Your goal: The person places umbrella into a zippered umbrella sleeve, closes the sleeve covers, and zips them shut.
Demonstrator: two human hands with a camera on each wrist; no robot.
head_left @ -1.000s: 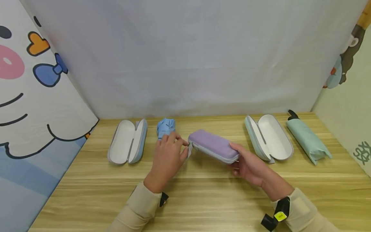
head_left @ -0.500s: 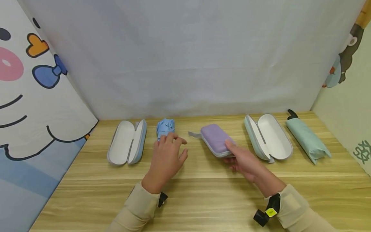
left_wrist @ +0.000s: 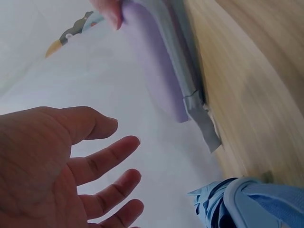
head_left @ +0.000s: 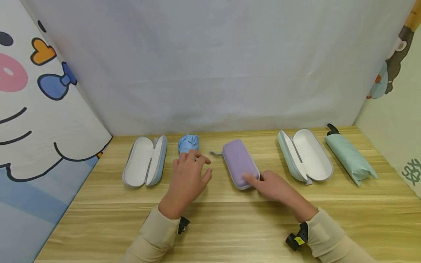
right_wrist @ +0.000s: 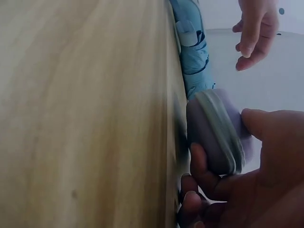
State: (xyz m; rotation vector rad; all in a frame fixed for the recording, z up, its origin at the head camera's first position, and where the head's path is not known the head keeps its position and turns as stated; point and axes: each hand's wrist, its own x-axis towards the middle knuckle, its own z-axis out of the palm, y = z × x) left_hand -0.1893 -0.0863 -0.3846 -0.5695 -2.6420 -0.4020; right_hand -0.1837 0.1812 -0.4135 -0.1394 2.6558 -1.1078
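Note:
My right hand (head_left: 271, 185) grips the near end of a purple zippered case (head_left: 239, 160), thumb on top and fingers underneath. In the right wrist view the case (right_wrist: 213, 133) shows its grey zipper band, close over the wooden table. A grey fabric tab (left_wrist: 203, 121) sticks out from its far end. My left hand (head_left: 188, 177) hovers with relaxed, spread fingers and holds nothing. Just beyond its fingertips lies a folded light-blue umbrella (head_left: 189, 142), partly hidden by the hand in the head view.
An opened hard case with white lining (head_left: 139, 162) lies on the left. Another opened case (head_left: 310, 155) sits right of the purple one, with a mint folded umbrella (head_left: 350, 157) beyond it. A pale cloth wall (head_left: 223, 73) closes off the table's back.
The left fingers have let go of the case's tab end. My right hand has swung the purple case to point away from me and lowered it toward the table.

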